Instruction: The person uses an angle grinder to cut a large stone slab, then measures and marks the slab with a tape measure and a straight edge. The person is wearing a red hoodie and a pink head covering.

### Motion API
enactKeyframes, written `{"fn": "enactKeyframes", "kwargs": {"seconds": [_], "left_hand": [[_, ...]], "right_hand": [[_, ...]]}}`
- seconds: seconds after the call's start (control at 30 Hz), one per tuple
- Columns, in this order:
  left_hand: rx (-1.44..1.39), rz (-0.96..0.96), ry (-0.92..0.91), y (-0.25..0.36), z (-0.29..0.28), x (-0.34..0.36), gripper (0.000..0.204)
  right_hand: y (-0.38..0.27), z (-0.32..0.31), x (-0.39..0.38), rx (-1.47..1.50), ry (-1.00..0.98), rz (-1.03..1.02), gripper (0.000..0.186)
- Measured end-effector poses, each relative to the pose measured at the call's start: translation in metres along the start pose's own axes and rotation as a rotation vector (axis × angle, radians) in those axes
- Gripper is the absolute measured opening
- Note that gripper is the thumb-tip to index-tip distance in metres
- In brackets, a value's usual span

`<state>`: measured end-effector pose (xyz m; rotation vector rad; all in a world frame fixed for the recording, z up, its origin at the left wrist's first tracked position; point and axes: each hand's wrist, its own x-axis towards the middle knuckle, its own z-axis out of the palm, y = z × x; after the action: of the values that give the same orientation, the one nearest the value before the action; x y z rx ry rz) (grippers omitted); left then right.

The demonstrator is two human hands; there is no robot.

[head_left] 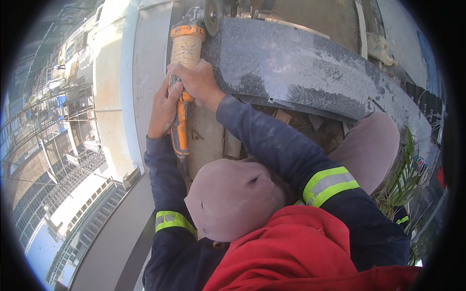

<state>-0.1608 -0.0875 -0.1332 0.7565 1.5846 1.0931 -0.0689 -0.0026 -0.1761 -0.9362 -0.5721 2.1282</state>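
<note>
Nearest, the slim orange handle (182, 131) of the grinder (187, 48) is marked with dark scuffs. Beyond it, the grinder is gripped by the left hand (162, 110) and the right hand (200, 83) together. Its body (186, 54) is wrapped in tan, creased and smudged, and topped by an orange collar (188, 31). Farthest, its round disc (211, 17) is seen near the grey slab's (310, 63) far left corner.

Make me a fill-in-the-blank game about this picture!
1. The left hand and right hand hold one power tool with bright ____ parts.
2. In the picture, the grey slab lies on the ____ side of the power tool.
3. The bright cloth at the picture's bottom is ____.

Missing words: orange; right; red.
</note>
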Motion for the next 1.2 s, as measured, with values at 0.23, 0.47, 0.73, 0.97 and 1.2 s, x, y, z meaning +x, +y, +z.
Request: {"fn": "enactKeyframes", "kwargs": {"seconds": [0.23,0.47,0.73,0.97,1.2], "left_hand": [[0.106,-0.01,0.008,-0.002,-0.005,0.006,0.07],[0.026,-0.021,0.005,0.001,0.002,0.016,0.069],[-0.01,-0.02,-0.004,0.001,0.005,0.027,0.07],[-0.008,0.024,0.007,-0.007,0.0,0.011,0.068],[0.058,-0.013,0.033,-0.003,0.0,-0.007,0.067]], "right_hand": [[-0.003,-0.002,0.004,-0.008,-0.024,0.0,0.044],[-0.004,-0.005,0.016,0.025,-0.014,-0.026,0.04],[-0.013,-0.007,0.021,0.047,-0.028,-0.005,0.035],[-0.003,-0.001,0.006,0.023,0.0,-0.014,0.038],[0.002,0.0,-0.007,0.028,-0.02,-0.043,0.037]]}}
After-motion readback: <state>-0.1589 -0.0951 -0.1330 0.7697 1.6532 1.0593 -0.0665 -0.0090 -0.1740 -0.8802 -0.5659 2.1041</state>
